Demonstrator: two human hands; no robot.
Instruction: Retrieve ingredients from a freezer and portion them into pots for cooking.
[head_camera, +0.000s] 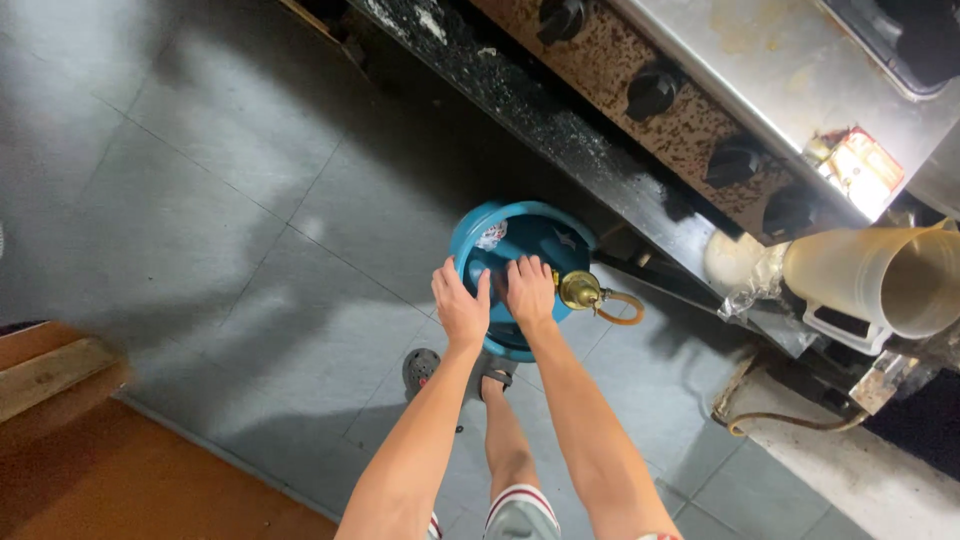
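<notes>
The blue gas cylinder (520, 250) is standing upright on the grey tiled floor (250, 250), just in front of the base of a stove unit (640, 130) and close to the person's feet; seen from above, its round collar is ringing the valve well at the top. Both hands are resting on that collar at the near side, which looks like the natural place to steady or shift so heavy a thing; the left hand (460, 308) is curling over the rim with the thumb wrapped around the edge, fingers together rather than spread; the right hand (530, 290) is lying flat over the rim just beside it, fingers close together and reaching toward the centre; whether it is gripping anything beneath I cannot tell. A brass regulator (580, 290) is sitting at the cylinder's right side, touching the right hand's edge, and an orange hose (625, 308) is looping from it, so the cylinder is likely staying near the stove to keep that hose short. A sandalled foot (422, 368) is planted just below the cylinder, bracing the stance. Above, black control knobs (652, 93) are lining the stove's speckled front; a cream plastic jug (880, 280) is lying on its side to the right; a wooden step (50, 370) is showing at the far left.
</notes>
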